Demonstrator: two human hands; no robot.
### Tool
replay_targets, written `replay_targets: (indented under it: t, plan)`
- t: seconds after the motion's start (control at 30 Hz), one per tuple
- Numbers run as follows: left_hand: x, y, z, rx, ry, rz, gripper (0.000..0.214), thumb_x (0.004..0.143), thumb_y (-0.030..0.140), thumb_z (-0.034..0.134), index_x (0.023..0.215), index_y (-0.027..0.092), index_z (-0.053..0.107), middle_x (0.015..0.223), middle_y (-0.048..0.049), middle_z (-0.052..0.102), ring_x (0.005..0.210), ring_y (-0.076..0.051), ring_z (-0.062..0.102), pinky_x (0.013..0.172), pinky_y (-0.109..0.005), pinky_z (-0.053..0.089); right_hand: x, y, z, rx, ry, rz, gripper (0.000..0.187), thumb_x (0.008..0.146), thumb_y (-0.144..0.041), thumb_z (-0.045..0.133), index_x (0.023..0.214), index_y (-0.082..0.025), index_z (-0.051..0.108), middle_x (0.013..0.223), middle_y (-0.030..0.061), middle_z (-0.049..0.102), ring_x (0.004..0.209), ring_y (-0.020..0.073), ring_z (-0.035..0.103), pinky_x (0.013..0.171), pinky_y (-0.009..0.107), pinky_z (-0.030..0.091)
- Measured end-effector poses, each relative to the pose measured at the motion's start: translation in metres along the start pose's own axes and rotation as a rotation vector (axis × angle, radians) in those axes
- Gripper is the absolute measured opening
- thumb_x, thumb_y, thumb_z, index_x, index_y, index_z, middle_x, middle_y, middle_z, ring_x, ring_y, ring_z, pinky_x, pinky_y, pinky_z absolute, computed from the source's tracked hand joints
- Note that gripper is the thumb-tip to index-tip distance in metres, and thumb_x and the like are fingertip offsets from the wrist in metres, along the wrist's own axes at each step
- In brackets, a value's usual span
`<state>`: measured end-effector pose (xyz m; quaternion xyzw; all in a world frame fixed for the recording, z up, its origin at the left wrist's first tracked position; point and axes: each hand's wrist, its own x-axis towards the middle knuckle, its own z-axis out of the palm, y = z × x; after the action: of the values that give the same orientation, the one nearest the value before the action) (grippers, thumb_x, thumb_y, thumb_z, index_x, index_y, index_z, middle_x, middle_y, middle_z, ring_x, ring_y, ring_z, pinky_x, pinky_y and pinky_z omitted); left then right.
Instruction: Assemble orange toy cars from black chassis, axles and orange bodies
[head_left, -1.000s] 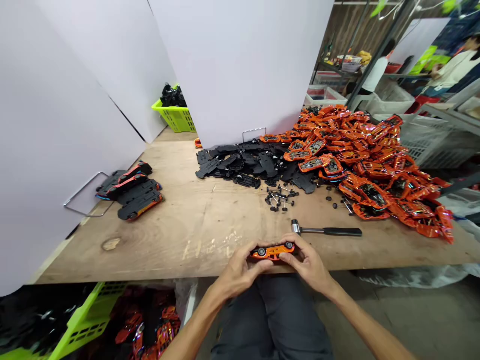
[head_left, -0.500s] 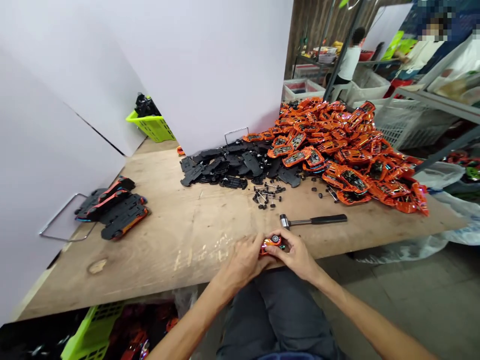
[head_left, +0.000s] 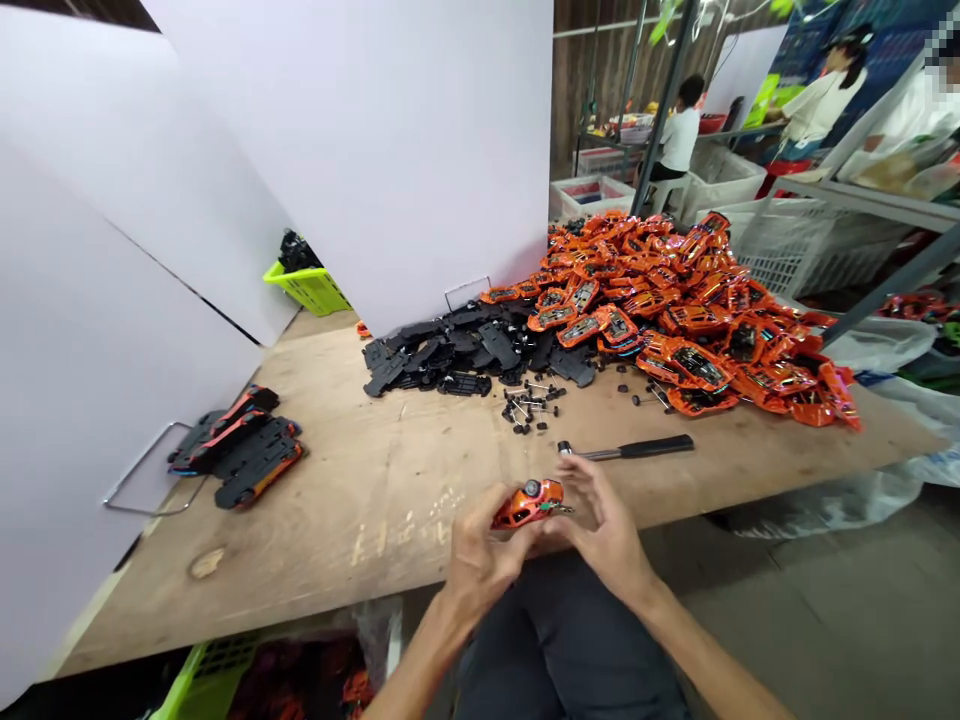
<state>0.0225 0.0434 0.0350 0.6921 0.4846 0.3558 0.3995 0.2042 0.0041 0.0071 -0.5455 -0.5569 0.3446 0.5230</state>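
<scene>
My left hand (head_left: 480,552) grips an orange toy car body (head_left: 526,504), tilted, with a small wheel showing at its top. My right hand (head_left: 602,524) curls close beside the car's right end, where a thin small piece (head_left: 559,509), perhaps an axle, shows by its fingertips. Just beyond my hands lies a black-handled hammer (head_left: 634,449) on the plywood workbench (head_left: 322,470). Farther back are a heap of orange car bodies (head_left: 690,325), a pile of black chassis plates (head_left: 442,358), and loose wheel axles (head_left: 529,408).
A small stack of assembled cars (head_left: 244,450) lies at the bench's left, against white partition boards (head_left: 420,150). A lime basket (head_left: 307,290) stands behind them. Another lime basket (head_left: 206,665) sits below the front edge. Two co-workers (head_left: 679,140) and white crates are beyond the bench.
The car has gone from lying level across both hands to tilted in my left hand. My right hand has shifted toward its right end. The whole scene has slid left as my head turned.
</scene>
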Motion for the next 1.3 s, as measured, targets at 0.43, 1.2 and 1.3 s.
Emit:
replay_targets:
  t: [0.43,1.2,1.3]
  plan:
    - [0.002,-0.008,-0.001,-0.45,0.028,-0.212,0.034,0.081,0.048,0.081,0.09,0.018,0.067,0.079,-0.0001,0.065,0.074,-0.015,0.058,0.068,-0.023,0.046,0.025,-0.006,-0.014,-0.254,-0.274,-0.274,0.027,0.097,-0.019,0.061,0.121,-0.03,0.068,0.113,0.0066,0.073,0.107,0.0274,0.069,0.094,0.042,0.059]
    - [-0.006,0.023,-0.003,0.488,-0.194,0.09,0.043,0.077,0.02,0.071,0.119,0.016,0.059,0.116,-0.0169,0.064,0.111,-0.036,0.058,0.1,-0.052,0.042,0.043,-0.042,-0.029,-0.106,-0.356,0.077,0.032,0.101,-0.044,0.057,0.124,-0.023,0.062,0.115,0.0058,0.072,0.104,0.0214,0.069,0.092,0.034,0.056]
    - [-0.023,0.024,0.0,-0.159,-0.254,-0.347,0.031,0.074,0.018,0.064,0.105,0.018,0.058,0.09,-0.0051,0.06,0.084,-0.024,0.057,0.08,-0.038,0.045,0.06,-0.018,-0.063,-0.294,-0.313,-0.051,0.038,0.103,-0.049,0.054,0.131,-0.024,0.061,0.124,0.0094,0.068,0.115,0.0249,0.065,0.097,0.039,0.054]
